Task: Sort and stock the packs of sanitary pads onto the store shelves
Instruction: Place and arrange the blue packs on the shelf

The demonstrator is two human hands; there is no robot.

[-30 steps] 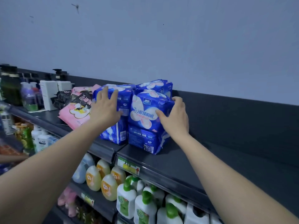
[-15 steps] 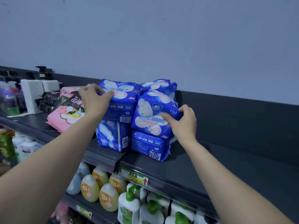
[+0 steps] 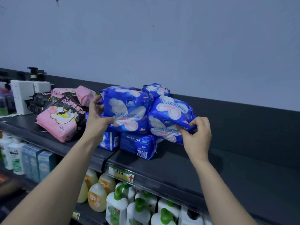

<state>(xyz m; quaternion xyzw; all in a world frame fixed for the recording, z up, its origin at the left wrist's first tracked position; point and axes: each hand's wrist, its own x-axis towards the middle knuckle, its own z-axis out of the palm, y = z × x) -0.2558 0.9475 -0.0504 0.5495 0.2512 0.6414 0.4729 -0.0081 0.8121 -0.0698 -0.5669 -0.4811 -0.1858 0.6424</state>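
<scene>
Several blue packs of sanitary pads are stacked on the dark top shelf point(image 3: 186, 168). My left hand point(image 3: 97, 118) grips the upper left blue pack point(image 3: 128, 109) at its left lower edge, tilting its face toward me. My right hand point(image 3: 197, 135) pinches the lower right corner of the upper right blue pack point(image 3: 170, 117). Two more blue packs point(image 3: 138, 145) lie underneath, and another one point(image 3: 155, 90) stands behind. Left of them lies a heap of pink and black packs point(image 3: 60, 117).
White boxes point(image 3: 21, 95) and dark bottles stand at the far left of the top shelf. The shelf below holds white bottles with green pumps point(image 3: 120, 207), yellow bottles point(image 3: 95, 197) and light blue cartons point(image 3: 35, 161). The top shelf stretches bare to the right.
My left hand moved from the top of the left blue pack to its side and tipped the pack up. My right hand slid to the right pack's lower corner and pinched it.
</scene>
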